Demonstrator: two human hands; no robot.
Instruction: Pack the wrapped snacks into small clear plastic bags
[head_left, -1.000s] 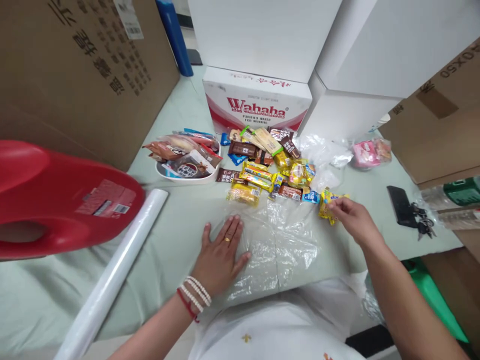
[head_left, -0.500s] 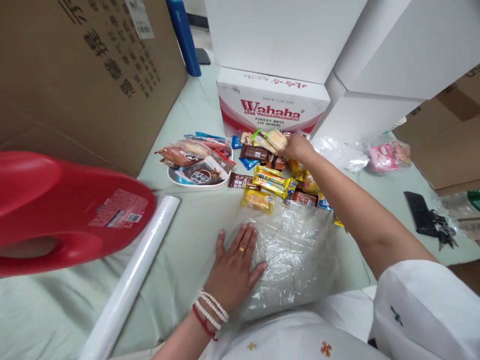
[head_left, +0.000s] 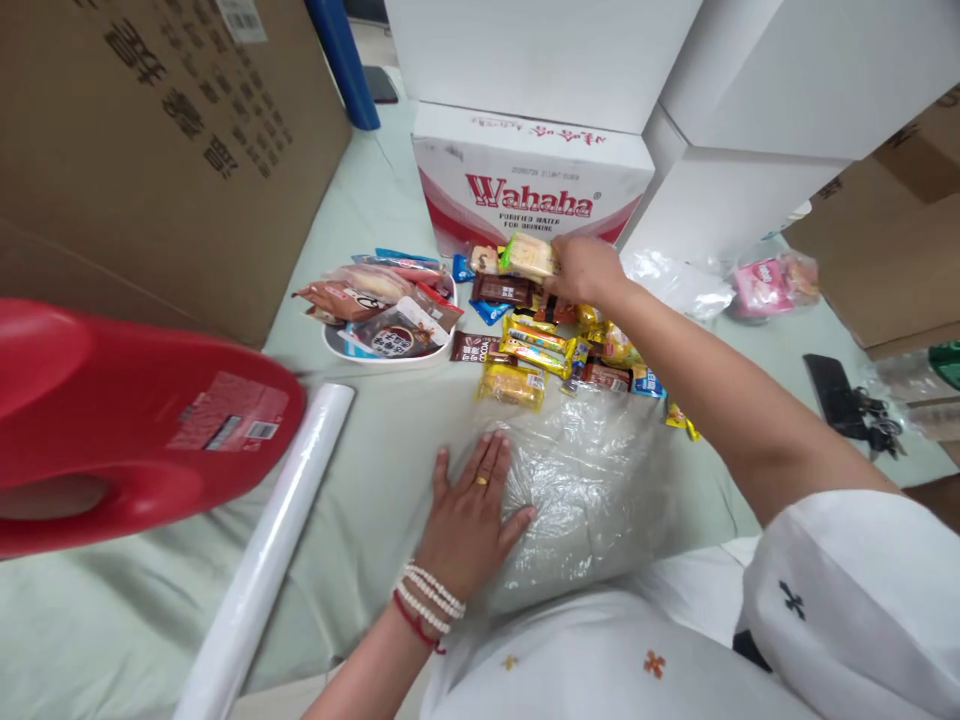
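Note:
My left hand point(head_left: 472, 515) lies flat with fingers spread, partly on a clear plastic bag point(head_left: 592, 500) that rests on the cloth. At the back of the snack pile, my right hand point(head_left: 589, 270) grips the edge of a wrapped pale cracker pack point(head_left: 529, 257) with a green end; the fingertips are partly hidden. Around it lie a dark brown bar point(head_left: 504, 290), yellow snack sticks point(head_left: 536, 350) and a yellow wrapped cake point(head_left: 512, 384). Left of the pile stands a white tray point(head_left: 386, 361) heaped with bagged snacks point(head_left: 390, 300).
Behind the pile stands a Wahaba-style water carton point(head_left: 536, 190) with white boxes above. On the left are a red plastic jug point(head_left: 150, 430), a white film roll point(head_left: 270, 550) and a cardboard box point(head_left: 172, 150). Keys point(head_left: 877, 425) and a pink snack pack point(head_left: 772, 285) lie right.
The cracker pack in my right hand has turned and shifted slightly toward the left. My left hand stays flat on the bag. The whole view has tilted slightly.

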